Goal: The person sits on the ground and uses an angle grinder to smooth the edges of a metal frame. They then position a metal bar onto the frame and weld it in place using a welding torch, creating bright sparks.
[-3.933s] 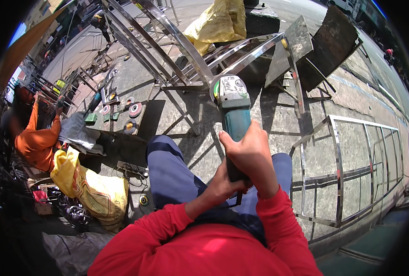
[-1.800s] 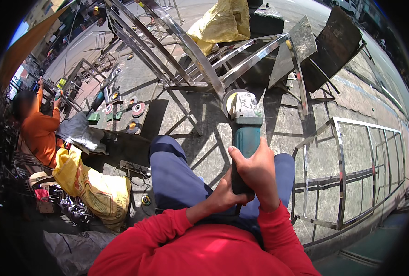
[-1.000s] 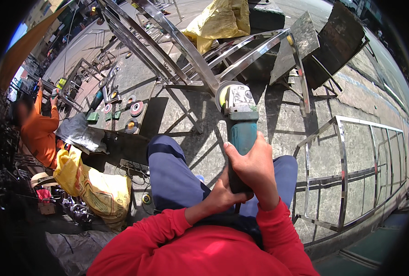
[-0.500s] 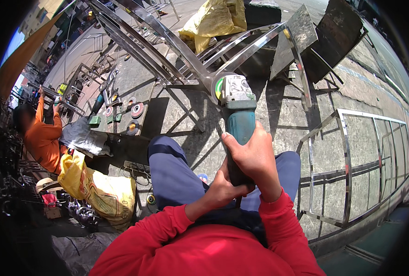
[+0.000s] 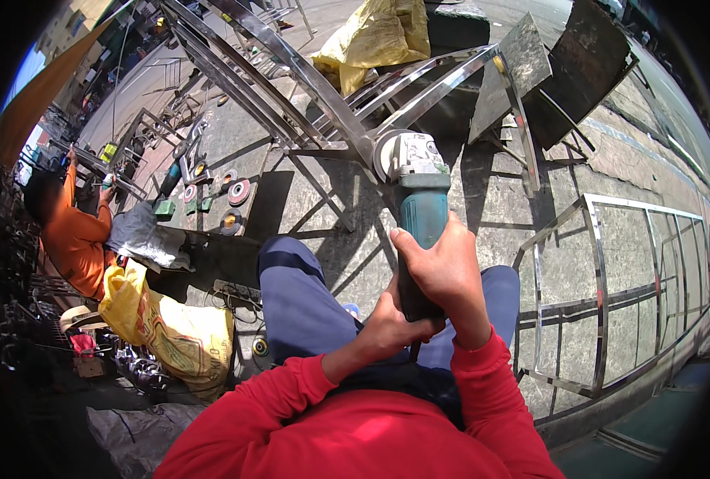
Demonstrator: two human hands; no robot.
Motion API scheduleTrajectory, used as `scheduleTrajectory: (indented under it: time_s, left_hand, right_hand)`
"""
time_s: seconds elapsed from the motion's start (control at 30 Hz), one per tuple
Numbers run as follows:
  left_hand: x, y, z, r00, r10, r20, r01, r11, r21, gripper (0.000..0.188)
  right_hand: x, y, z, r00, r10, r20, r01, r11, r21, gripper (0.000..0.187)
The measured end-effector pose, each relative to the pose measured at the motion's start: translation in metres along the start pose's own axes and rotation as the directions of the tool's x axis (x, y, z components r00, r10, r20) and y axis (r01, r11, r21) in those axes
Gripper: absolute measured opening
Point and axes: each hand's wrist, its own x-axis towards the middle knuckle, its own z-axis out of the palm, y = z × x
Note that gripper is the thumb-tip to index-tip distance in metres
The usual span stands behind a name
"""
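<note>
Far left: seated co-worker in an orange sleeve (image 5: 79, 239), arms raised, apart from the wearer. Next, a printed yellow sack (image 5: 181, 339) on the ground, slumped. Beyond it, loose abrasive discs, including a pinkish-red one (image 5: 246, 191) on a flat surface. Then a shiny tubular metal frame (image 5: 327, 97), its slanted tubes meeting near the middle of the view.

Left hand (image 5: 383, 327): fingers closed around the rear of the dark handle from below, near the cable end. Angle grinder (image 5: 424, 211): teal body, metal head, held out between the knees, head pointing away from the wearer. Its wheel (image 5: 383, 157) is right at the frame's lower joint; overlaps in view, contact can't be confirmed. Right hand (image 5: 446, 263): fingers wrapped over the grip just behind the teal housing, thumb lying along the top.

Handling, my guess: fairly heavy, rigid, front-weighted, likely to shake and pull when powered; plastic casing could get slick with sweat. Best held as here, two hands on the rear grip and body, well back from the wheel. Frame looks stiff, smooth, slippery.

Right: dull metal sheet (image 5: 510, 80) leaning, then a rectangular metal frame (image 5: 600, 299) with crossbars beside the right knee.
</note>
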Motion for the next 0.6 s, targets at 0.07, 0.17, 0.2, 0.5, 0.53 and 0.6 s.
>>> scheduleTrajectory:
  time_s: [0.07,0.17,0.2,0.5,0.53,0.6]
  left_hand:
    - [0.0009,0.0003,0.0003,1.000,0.023,-0.007,-0.023,1.000,-0.002,0.076]
    - [0.0024,0.0011,0.0026,0.997,0.068,-0.047,-0.070,0.997,-0.035,0.068]
    - [0.0024,0.0013,0.0035,0.994,0.093,-0.064,-0.097,0.994,-0.056,0.065]
    - [0.0026,0.0090,0.0064,0.997,0.063,-0.054,-0.065,0.997,-0.051,0.061]
    - [0.0027,0.0094,0.0065,0.998,0.032,-0.055,-0.034,0.999,-0.022,0.061]
    - [0.0037,0.0089,0.0073,0.998,0.012,-0.068,-0.011,1.000,0.009,0.060]
  right_hand:
    - [0.0020,0.0000,0.0013,1.000,0.012,0.003,-0.012,0.996,-0.088,0.058]
    - [0.0031,0.0001,0.0010,1.000,0.027,0.009,-0.026,0.990,-0.139,0.060]
    - [0.0034,0.0001,0.0011,1.000,0.018,0.023,-0.015,0.992,-0.125,0.061]
    - [0.0073,-0.0028,-0.0019,0.998,0.046,0.039,-0.040,0.991,-0.128,0.064]
    - [0.0070,-0.0033,-0.0018,0.998,0.049,0.029,-0.045,0.991,-0.125,0.064]
    - [0.0062,-0.0043,-0.0011,1.000,0.002,0.004,-0.001,0.996,-0.094,0.064]
